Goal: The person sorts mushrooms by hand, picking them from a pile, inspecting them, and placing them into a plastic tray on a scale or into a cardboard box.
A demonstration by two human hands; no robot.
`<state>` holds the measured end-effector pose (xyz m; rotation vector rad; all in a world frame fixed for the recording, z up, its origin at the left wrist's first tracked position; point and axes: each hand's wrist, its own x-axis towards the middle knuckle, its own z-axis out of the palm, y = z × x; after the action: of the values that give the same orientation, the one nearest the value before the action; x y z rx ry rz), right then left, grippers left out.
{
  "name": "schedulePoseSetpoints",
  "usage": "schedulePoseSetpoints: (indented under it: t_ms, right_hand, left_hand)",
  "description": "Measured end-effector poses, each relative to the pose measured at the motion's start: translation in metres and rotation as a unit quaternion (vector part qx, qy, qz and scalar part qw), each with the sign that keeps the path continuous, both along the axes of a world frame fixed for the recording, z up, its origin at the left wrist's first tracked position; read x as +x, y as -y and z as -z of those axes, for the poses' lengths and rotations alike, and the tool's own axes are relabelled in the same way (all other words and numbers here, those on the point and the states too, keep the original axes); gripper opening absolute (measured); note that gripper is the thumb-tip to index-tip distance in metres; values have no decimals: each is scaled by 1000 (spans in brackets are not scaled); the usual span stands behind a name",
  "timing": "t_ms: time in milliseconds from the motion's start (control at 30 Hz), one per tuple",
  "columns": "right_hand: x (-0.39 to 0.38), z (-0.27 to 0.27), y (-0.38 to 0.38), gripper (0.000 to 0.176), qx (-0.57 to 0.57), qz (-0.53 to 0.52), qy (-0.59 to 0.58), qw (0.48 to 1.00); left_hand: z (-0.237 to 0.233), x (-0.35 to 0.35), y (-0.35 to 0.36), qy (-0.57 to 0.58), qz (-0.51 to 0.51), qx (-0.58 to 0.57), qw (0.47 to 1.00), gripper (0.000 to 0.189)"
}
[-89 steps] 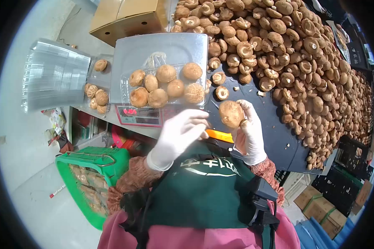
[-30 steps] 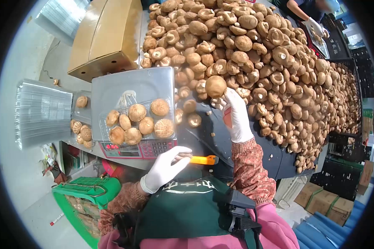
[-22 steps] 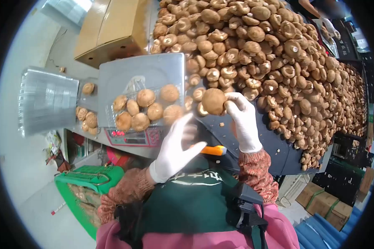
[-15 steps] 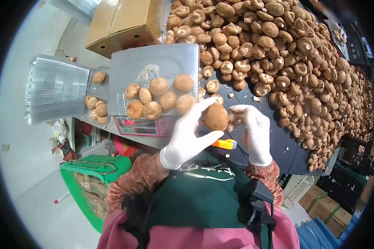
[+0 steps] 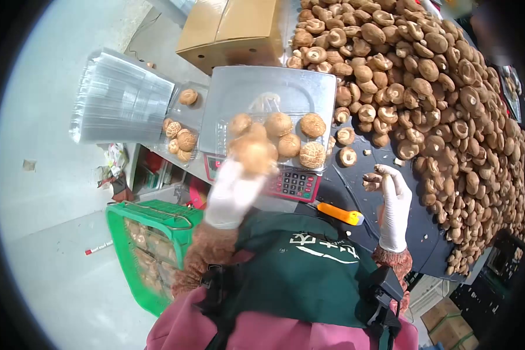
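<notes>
The left hand (image 5: 233, 195), in a thin white glove, is blurred by motion; its fingers are clamped on a round brown mushroom (image 5: 254, 154). This mushroom is above the front left part of a clear plastic tray (image 5: 221, 131), and it hides some of the caps behind it. The right hand (image 5: 394, 204), also in a white glove, is well apart from the left one, over the table (image 5: 356, 192). Its fingers are bent and brownish at the ends; I cannot tell if they pinch some small piece.

The tray lies on the smooth, grey plate of a scale (image 5: 274, 81), which has a red front and a dark keypad (image 5: 294, 184). In the tray are domed caps (image 5: 278, 124) with a dry, matt skin; one at the right front corner (image 5: 312, 154) shows a net of pale cracks.

Between the hands, nearer to the body, an orange cutter (image 5: 339, 214) lies on the black, slightly creased table surface. Two loose mushrooms (image 5: 347, 156) are just beside the scale, at its right. Beyond them spreads a big heap of mushrooms (image 5: 426, 87), with rounded caps and curled pale undersides.

At the left of the scale stand a stack of ribbed, shiny plastic trays (image 5: 122, 99) and small containers with mushrooms (image 5: 181, 140). Behind the scale is a cardboard box (image 5: 233, 32); lower left, a green plastic basket (image 5: 119, 233) holds packed things.
</notes>
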<state>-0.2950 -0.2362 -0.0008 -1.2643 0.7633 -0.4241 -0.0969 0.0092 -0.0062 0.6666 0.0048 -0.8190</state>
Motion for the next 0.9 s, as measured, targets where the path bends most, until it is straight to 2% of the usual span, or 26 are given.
schedulePoseSetpoints:
  t_ms: [33,67,100,200,300,400,433,467,500,567,600,633,667,767,833,900]
  right_hand:
    - [1,0,0,26,-5,0,-5,1000]
    - [1,1,1,26,-10,0,-11,1000]
    - [2,2,1,25,-8,-3,-28,1000]
    - [5,9,-1,24,-20,-12,-29,999]
    - [13,3,-6,22,-54,-31,-55,997]
    - [35,-10,-19,21,-88,-44,-68,993]
    - [47,-18,-23,20,-121,-79,-59,988]
    - [64,-23,-29,20,-200,-120,-31,972]
    - [80,-20,-35,22,-242,-145,-17,959]
    - [126,-20,-47,21,-443,-191,60,874]
    - [147,-23,-56,23,-487,-222,83,840]
    - [170,-12,-64,27,-516,-223,159,811]
    - [185,-16,-72,31,-542,-302,93,778]
    - [207,8,-92,34,-623,-288,113,718]
    - [210,19,-94,38,-653,-308,93,685]
    - [206,21,-90,41,-639,-309,97,698]
  left_hand:
    - [-6,11,-12,44,-64,27,997,58]
    - [-13,25,-23,135,-86,58,985,54]
    - [-21,32,-29,180,-130,123,967,51]
    - [-30,48,-45,277,-214,315,882,46]
    - [-31,43,-36,351,-186,351,848,47]
    - [-13,47,-35,332,-195,361,849,52]
    - [-9,49,-34,325,-186,354,857,53]
    - [-6,51,-31,317,-177,346,865,54]
    - [-6,50,-28,333,-164,372,851,53]
    - [8,56,-25,331,-150,369,856,50]
    - [10,55,-20,308,-152,358,868,49]
    - [12,55,-17,294,-155,343,878,48]
    - [13,55,-16,309,-157,352,870,48]
    - [21,57,-18,320,-160,373,856,49]
    - [20,56,-19,384,-162,417,807,49]
    - [27,57,-18,448,-174,451,752,52]
